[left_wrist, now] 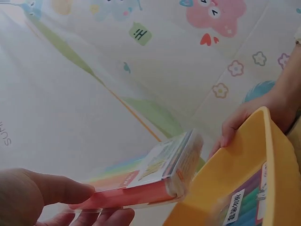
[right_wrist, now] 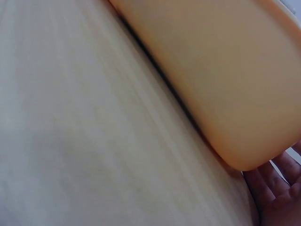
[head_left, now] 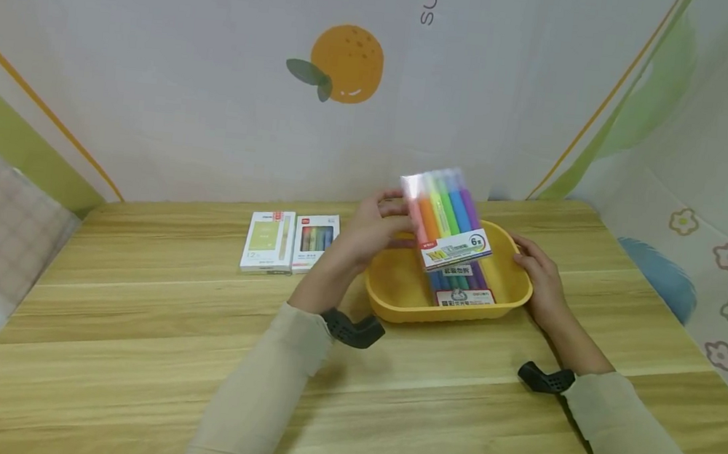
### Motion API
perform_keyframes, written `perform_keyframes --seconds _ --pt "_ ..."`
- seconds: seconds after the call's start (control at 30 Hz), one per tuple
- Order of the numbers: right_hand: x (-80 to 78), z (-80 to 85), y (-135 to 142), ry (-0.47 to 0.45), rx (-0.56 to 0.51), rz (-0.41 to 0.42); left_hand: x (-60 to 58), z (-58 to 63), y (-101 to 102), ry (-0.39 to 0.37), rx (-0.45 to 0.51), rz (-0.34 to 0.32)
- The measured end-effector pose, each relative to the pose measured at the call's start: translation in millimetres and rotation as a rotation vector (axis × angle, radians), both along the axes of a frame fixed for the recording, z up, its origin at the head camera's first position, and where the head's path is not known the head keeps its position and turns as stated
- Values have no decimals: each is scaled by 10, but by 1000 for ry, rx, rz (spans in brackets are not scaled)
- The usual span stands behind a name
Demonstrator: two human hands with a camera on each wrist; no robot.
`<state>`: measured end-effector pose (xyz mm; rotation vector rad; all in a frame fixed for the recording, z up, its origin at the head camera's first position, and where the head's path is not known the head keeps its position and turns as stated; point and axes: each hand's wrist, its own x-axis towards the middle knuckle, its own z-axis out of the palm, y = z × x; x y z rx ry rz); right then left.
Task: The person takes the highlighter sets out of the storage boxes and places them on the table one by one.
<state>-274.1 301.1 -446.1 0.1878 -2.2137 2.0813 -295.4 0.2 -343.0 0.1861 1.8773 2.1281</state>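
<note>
My left hand pinches a clear pack of colored markers by its left side, thumb on one face and fingers on the other. The pack is tilted above a yellow basket. In the left wrist view the thumb presses near the red end of the marker pack. Inside the basket lies another pack of markers, partly hidden under the raised one. At the basket's right end my right hand grips the rim. The right wrist view shows fingers against the basket's outer wall.
Two flat boxes lie side by side left of the basket: a white box with a yellow-green panel and a white box with a colored-pen picture. A printed curtain hangs behind the wooden table.
</note>
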Motion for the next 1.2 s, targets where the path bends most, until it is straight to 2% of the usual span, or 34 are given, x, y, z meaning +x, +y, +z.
perform_keyframes --seconds 0.13,0.37,0.67,0.93,1.07,1.2 --pt "0 -4 8 -5 -5 -2 -3 20 -58 21 16 24" --pt "23 -33 2 -18 -20 13 40 36 -202 57 -9 81" --pt "6 -18 19 4 -14 28 77 62 -376 90 64 187" --pt "-17 -5 27 -2 18 21 107 89 -553 129 125 223" --pt "-5 -1 31 10 44 15 102 82 -687 112 143 230" --pt "10 -5 33 17 49 15 103 50 -870 70 207 227"
